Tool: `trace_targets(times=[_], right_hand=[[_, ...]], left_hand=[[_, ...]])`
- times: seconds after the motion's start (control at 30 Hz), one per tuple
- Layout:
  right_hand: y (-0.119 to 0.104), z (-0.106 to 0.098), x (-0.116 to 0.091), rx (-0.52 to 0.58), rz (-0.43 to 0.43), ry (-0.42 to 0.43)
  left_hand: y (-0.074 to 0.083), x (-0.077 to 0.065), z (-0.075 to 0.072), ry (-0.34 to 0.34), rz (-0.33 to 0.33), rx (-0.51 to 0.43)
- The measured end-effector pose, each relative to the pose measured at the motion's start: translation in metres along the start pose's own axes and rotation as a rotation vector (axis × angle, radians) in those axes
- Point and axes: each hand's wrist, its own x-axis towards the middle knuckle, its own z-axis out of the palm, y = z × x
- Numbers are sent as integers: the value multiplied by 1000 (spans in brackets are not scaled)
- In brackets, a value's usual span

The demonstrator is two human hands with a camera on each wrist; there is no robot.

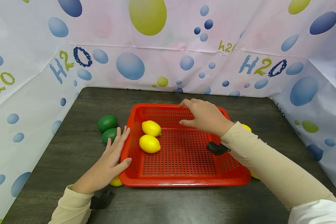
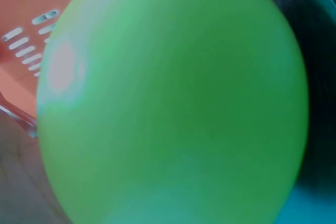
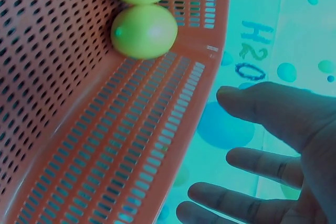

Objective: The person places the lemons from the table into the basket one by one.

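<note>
A red plastic basket (image 1: pixel 182 182) with slotted walls stands on the table. Inside, at its left end, two lemons (image 1: pixel 149 144) lie side by side; the right wrist view shows both lemons (image 3: pixel 144 31) too. My left hand (image 1: pixel 109 165) rests against the basket's left rim with its fingers stretched out. Over the basket's far right part hovers my right hand (image 1: pixel 205 115), holding nothing, its fingers loosely spread in the right wrist view. Beneath the left hand, a yellow fruit (image 1: pixel 116 181) is partly hidden. A large rounded greenish fruit (image 2: pixel 173 98) fills most of the left wrist view.
Two dark green fruits (image 1: pixel 107 123) lie left of the basket, close to the left fingertips. More yellow fruit (image 1: pixel 246 127) shows at the right, mostly covered by the right sleeve and basket. A patterned sheet (image 1: pixel 168 56) hangs behind the dark table (image 1: pixel 58 161).
</note>
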Motion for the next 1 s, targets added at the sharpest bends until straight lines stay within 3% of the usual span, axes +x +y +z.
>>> trace_targets(times=[0.33, 0.63, 1.0], right_hand=[[15, -4, -14, 8, 42, -18], [31, -23, -24, 22, 95, 14], [48, -21, -38, 63, 166, -1]], left_hand=[[-1, 1, 3, 11, 4, 9], [-2, 1, 2, 11, 23, 11], [-2, 0, 2, 15, 17, 22]])
